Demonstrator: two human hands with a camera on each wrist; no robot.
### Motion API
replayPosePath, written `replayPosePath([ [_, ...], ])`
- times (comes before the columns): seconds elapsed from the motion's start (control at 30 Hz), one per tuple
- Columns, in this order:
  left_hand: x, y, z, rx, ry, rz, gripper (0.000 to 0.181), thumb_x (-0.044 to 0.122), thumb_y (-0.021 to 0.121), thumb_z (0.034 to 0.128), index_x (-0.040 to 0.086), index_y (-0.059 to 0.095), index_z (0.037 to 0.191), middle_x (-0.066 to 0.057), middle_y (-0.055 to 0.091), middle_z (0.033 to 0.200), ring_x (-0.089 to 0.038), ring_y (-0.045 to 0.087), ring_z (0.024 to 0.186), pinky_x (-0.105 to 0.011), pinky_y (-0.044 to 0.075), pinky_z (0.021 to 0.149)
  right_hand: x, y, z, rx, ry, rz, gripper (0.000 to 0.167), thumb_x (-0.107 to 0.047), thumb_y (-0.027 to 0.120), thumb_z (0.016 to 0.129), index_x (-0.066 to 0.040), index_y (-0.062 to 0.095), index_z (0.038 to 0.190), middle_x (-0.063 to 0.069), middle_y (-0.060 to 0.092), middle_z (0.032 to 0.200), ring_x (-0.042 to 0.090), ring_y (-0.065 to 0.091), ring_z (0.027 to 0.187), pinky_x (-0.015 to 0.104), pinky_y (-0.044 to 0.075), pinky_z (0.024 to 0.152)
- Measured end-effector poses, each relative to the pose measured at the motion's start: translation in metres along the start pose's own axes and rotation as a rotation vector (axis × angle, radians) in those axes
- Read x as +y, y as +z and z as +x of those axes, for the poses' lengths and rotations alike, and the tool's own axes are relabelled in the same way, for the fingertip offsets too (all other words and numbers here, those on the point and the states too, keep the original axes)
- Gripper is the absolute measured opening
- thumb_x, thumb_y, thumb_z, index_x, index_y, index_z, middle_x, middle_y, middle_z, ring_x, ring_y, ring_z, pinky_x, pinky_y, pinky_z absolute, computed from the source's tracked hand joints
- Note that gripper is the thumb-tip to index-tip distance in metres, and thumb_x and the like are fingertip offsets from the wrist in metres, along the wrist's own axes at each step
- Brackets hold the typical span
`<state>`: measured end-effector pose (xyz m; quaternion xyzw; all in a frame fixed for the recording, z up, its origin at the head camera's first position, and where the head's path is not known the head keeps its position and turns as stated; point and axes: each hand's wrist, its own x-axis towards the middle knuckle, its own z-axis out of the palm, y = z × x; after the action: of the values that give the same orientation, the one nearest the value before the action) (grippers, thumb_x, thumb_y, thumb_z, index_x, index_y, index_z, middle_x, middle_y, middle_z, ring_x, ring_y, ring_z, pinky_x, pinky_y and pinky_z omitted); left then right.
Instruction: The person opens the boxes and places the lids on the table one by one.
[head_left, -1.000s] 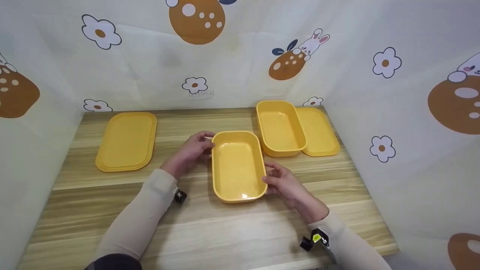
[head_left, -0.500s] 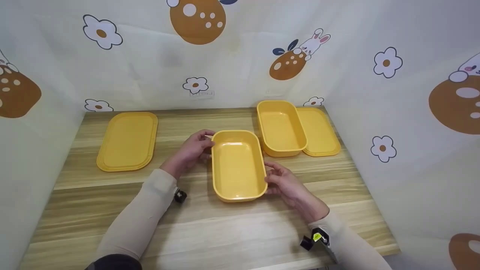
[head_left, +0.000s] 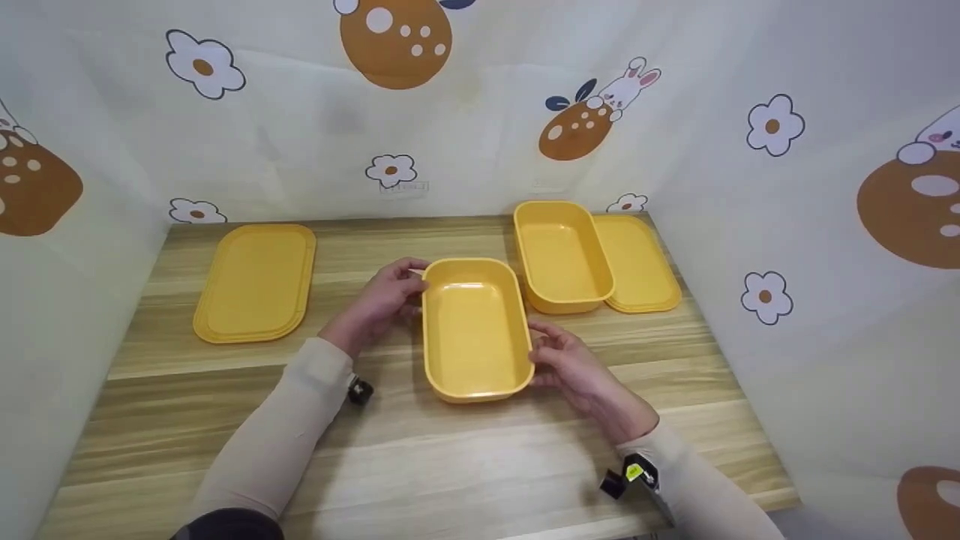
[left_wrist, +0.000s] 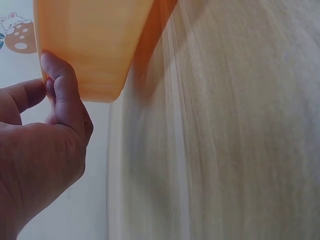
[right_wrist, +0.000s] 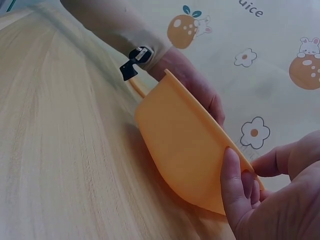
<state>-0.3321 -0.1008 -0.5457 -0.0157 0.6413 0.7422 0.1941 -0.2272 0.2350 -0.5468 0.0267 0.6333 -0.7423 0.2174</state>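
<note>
A yellow rectangular plastic box (head_left: 476,337) with rounded corners stands near the middle of the table, its open top facing up. My left hand (head_left: 386,296) grips its far left rim; in the left wrist view, fingers (left_wrist: 65,90) lie against the outer wall. On the opposite side, my right hand (head_left: 570,367) pinches the near right rim. The right wrist view shows the box's outer wall (right_wrist: 175,145) close above the table; whether its base touches is hard to tell. Some fingertips are hidden behind the rim.
A second yellow box (head_left: 562,259) stands at the back right, overlapping a flat yellow lid (head_left: 641,262). Another yellow lid (head_left: 255,285) lies at the back left of the wooden table (head_left: 487,472). Patterned cloth walls (head_left: 480,135) enclose the back and sides.
The held box has shifted very slightly away from me, and the shine on its near rim has changed. Both hands keep their grip. The other box and both lids stay put.
</note>
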Motion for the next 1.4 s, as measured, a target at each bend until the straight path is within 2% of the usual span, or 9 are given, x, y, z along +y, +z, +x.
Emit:
replayPosePath([
  [0.37,0.006,-0.005,-0.001,0.009,0.021,0.018,0.042,0.002,0.060,0.1076,-0.001,0.056,0.149,-0.011,0.064,0.109,-0.021,0.073,0.089,-0.030,0.061,0.073,-0.008,0.002,0.004,-0.015,-0.003,-0.016,0.069,0.007,0.063,0.095,-0.002,0.049,0.162,0.011,0.063,0.111,0.021,0.069,0.083,0.035,0.064,0.069],
  [0.6,0.014,-0.006,-0.005,0.017,0.048,0.085,0.044,0.005,0.060,0.1075,-0.002,0.056,0.151,-0.012,0.067,0.114,-0.021,0.071,0.097,-0.039,0.065,0.085,-0.015,0.004,0.005,-0.024,-0.019,-0.035,0.071,0.006,0.062,0.095,0.000,0.045,0.163,0.010,0.061,0.108,0.018,0.069,0.082,0.035,0.065,0.068],
  [0.97,0.021,-0.012,-0.004,0.036,0.066,0.047,0.044,0.006,0.062,0.1076,0.000,0.058,0.151,-0.012,0.067,0.114,-0.023,0.071,0.097,-0.044,0.064,0.088,-0.021,0.011,0.011,-0.026,-0.048,-0.044,0.070,0.006,0.063,0.097,-0.001,0.045,0.164,0.008,0.061,0.108,0.017,0.071,0.081,0.038,0.066,0.072],
  [1.23,0.027,-0.018,-0.005,0.095,0.108,0.079,0.044,0.006,0.061,0.1099,-0.002,0.059,0.153,-0.012,0.064,0.114,-0.019,0.069,0.088,-0.033,0.061,0.079,-0.025,0.018,0.021,-0.033,-0.044,-0.016,0.070,0.006,0.064,0.098,-0.002,0.044,0.165,0.012,0.064,0.113,0.021,0.072,0.089,0.040,0.066,0.076],
  [1.4,0.027,-0.022,-0.004,0.144,0.109,0.093,0.044,0.008,0.062,0.1104,-0.002,0.060,0.154,-0.015,0.065,0.120,-0.021,0.069,0.092,-0.029,0.061,0.077,-0.025,0.024,0.027,-0.029,-0.051,-0.023,0.070,0.007,0.063,0.098,0.000,0.044,0.165,0.013,0.064,0.113,0.022,0.072,0.092,0.038,0.065,0.076],
])
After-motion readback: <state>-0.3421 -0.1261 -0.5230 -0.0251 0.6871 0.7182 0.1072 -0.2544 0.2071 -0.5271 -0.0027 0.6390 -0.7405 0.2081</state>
